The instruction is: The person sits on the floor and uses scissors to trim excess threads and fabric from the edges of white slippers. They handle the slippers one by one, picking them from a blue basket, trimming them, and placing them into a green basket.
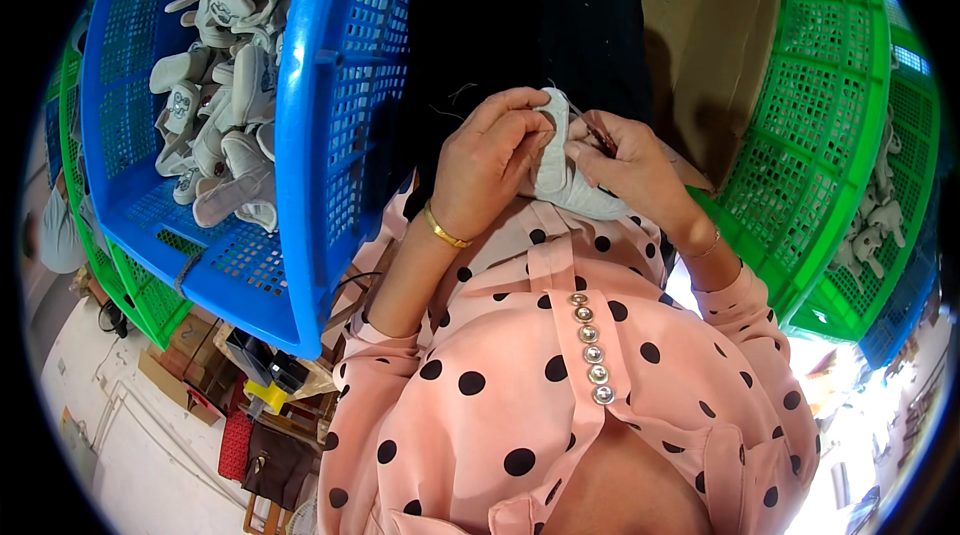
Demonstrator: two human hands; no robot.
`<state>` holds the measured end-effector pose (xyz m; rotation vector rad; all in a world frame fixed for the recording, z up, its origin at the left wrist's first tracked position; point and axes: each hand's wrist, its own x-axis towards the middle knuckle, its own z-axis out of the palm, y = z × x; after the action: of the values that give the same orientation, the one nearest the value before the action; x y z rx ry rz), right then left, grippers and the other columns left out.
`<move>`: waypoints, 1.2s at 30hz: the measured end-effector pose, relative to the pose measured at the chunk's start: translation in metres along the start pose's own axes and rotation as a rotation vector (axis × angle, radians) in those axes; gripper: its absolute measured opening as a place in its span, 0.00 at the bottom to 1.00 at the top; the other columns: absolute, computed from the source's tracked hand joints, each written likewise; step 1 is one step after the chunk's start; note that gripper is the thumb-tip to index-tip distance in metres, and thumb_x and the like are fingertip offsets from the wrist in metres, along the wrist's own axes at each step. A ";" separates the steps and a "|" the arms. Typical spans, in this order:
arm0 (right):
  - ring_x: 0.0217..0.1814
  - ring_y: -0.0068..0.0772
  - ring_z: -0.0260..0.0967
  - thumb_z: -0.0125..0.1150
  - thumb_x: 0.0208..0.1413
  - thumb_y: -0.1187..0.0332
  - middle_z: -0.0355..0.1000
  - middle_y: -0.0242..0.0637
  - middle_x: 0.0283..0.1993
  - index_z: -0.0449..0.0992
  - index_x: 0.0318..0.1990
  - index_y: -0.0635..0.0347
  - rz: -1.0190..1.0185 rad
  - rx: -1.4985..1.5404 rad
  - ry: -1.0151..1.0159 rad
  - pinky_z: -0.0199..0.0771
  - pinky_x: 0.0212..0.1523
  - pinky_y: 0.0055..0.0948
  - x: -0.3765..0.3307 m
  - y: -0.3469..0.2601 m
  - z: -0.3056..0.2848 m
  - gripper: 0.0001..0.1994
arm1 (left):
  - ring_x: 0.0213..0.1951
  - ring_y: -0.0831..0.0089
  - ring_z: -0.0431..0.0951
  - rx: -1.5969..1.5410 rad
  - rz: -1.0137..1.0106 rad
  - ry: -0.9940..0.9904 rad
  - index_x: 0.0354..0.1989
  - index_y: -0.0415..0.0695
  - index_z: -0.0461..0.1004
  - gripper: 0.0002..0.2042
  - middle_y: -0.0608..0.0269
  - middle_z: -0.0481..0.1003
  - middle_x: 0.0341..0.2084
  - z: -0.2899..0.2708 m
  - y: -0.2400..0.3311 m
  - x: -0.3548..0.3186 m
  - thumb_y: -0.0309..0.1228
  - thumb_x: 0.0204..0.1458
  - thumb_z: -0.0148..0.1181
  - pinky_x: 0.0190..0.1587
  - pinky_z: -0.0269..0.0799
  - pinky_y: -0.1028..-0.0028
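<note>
A small off-white cloth shoe (553, 157) is held above my lap, its narrow end pointing up. My left hand (478, 167) is closed, its fingertips pinching the shoe's left edge. On the other side, my right hand (645, 175) is closed, with its thumb against the shoe. Dark reddish handles of what looks like small scissors (602, 139) show between its fingers, with a thin metal part near the shoe; the fingers hide most of this tool. Loose thin threads (455, 100) stick out near my left hand.
A blue plastic basket (296, 135) on the left holds many similar small shoes (228, 105). Ahead to the right is a cardboard box (725, 15), beside a green plastic basket (820, 125). More pale pieces (872, 235) lie farther right. Bags (275, 460) are behind at lower left.
</note>
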<state>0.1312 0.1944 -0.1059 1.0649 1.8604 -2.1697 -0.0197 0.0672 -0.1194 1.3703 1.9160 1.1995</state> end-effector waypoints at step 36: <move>0.22 0.34 0.71 0.64 0.49 0.50 0.68 0.31 0.15 0.69 0.22 0.55 -0.575 -1.438 0.231 0.66 0.23 0.30 -0.005 -0.035 -0.025 0.19 | 0.29 0.75 0.75 -0.417 -0.419 0.077 0.36 0.36 0.72 0.05 0.60 0.75 0.31 0.015 0.008 -0.004 0.25 0.57 0.58 0.34 0.71 0.76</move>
<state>0.1283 0.2244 -0.0741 0.4168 3.0803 -0.2640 -0.0022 0.0702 -0.1204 0.6768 1.7537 1.3463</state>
